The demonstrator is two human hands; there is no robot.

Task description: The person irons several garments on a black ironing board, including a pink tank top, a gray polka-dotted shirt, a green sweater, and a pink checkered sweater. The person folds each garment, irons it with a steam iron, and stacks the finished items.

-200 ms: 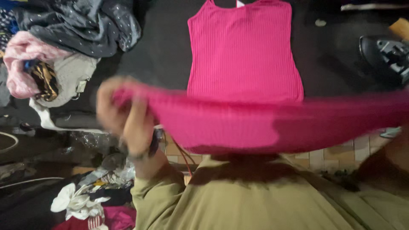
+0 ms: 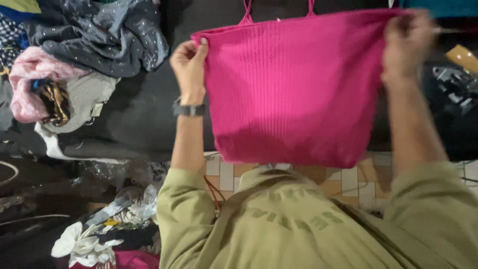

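A bright pink ribbed strappy top lies folded over itself on a dark surface, its thin straps at the far edge. My left hand, with a dark watch on the wrist, pinches the top's left corner. My right hand grips the right corner and looks blurred. Both arms reach forward in olive-green sleeves.
A heap of clothes in grey, pink and beige sits at the far left. More crumpled fabric and plastic lie at the lower left. A dark shoe-like item is at the right. Tiled floor shows below the surface's edge.
Both hands have swung forward, carrying the garment's lower edge away from me and up over its upper part, so the top is now folded in half.
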